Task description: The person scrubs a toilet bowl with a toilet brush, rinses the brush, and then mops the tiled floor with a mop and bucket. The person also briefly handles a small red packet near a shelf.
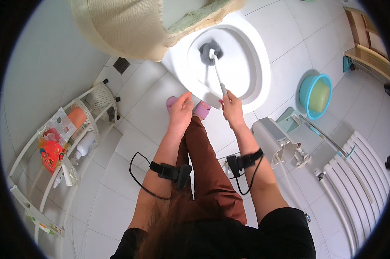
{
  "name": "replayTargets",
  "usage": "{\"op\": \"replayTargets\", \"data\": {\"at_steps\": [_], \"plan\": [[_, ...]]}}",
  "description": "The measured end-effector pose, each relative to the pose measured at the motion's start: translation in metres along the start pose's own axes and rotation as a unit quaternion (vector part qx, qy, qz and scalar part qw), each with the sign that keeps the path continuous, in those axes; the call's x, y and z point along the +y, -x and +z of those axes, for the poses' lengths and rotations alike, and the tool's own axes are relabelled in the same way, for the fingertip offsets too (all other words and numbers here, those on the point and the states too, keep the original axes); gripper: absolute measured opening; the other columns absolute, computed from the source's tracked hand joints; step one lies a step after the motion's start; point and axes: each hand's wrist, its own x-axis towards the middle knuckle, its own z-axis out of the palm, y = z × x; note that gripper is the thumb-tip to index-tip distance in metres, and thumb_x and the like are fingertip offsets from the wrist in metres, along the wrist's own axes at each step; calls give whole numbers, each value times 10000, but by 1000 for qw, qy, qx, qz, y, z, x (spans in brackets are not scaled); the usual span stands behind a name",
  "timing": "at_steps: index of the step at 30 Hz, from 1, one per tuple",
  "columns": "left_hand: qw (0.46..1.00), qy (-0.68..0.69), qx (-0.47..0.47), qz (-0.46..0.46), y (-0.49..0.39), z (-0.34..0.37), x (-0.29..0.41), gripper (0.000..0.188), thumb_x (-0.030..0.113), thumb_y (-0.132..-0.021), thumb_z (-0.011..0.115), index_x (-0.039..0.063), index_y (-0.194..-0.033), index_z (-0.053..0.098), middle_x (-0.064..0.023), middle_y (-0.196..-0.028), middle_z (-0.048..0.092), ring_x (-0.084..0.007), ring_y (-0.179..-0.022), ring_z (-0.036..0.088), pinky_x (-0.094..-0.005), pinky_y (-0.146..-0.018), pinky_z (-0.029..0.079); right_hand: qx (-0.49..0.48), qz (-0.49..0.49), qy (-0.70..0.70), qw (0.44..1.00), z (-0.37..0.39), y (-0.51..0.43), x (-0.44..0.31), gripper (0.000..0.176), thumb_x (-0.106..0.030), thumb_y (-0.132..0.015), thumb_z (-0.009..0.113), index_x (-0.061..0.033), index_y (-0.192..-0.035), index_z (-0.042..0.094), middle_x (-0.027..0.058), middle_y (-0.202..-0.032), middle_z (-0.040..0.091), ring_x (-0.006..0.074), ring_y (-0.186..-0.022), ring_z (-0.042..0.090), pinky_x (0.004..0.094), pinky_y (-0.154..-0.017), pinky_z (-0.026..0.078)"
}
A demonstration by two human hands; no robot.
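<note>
My right hand (232, 108) is closed around the grey grip of a white-handled toilet brush (218, 69). The brush's dark head lies down in the bowl of a white toilet (262, 69), at the bowl's far left part. Nothing is held in my left hand (181, 111), which hovers near the toilet's front left rim with its fingers loosely bent and partly apart. Over the far side of the toilet, a cream fabric cover (133, 29) with a pale green fuzzy edge lies on the raised lid or seat. Below my hands show pink slippers (202, 109).
A white shelf rack (98, 119) with bottles and a red bag stands on the left, near a floor drain (121, 65). On the right are a blue basin (302, 94), a dustpan (288, 120) with a long handle, a white container (262, 132) and a white radiator (347, 174) with pipes.
</note>
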Motion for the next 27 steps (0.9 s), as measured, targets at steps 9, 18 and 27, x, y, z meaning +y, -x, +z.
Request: {"op": "replayTargets", "data": {"at_steps": [9, 18, 27], "plan": [[998, -57, -7, 15, 7, -5, 3, 362, 98, -906, 514, 8, -1256, 511, -86, -1189, 565, -149, -1081, 525, -280, -930, 405, -10, -205, 227, 952, 5, 26, 16, 385, -140, -849, 505, 47, -1185, 475, 299, -703, 579, 464, -669, 589, 514, -639, 475], [997, -74, -24, 24, 10, -1, 10, 368, 95, -898, 521, 1, -1253, 515, -90, -1182, 573, -140, -1040, 532, -271, -912, 410, 181, 144, -264, 936, -19, 49, 92, 399, -166, -887, 557, -17, -1257, 534, 45, -734, 607, 57, -445, 424, 217, -373, 317], [995, -76, -51, 36, 4, 11, 13, 367, 86, -902, 505, 1, -1259, 510, -108, -1181, 571, -150, -1037, 535, -273, -920, 409, 120, 135, -186, 966, -15, -30, 36, 431, -193, -851, 614, -36, -1247, 553, 51, -736, 613, 75, -473, 435, 226, -416, 346]]}}
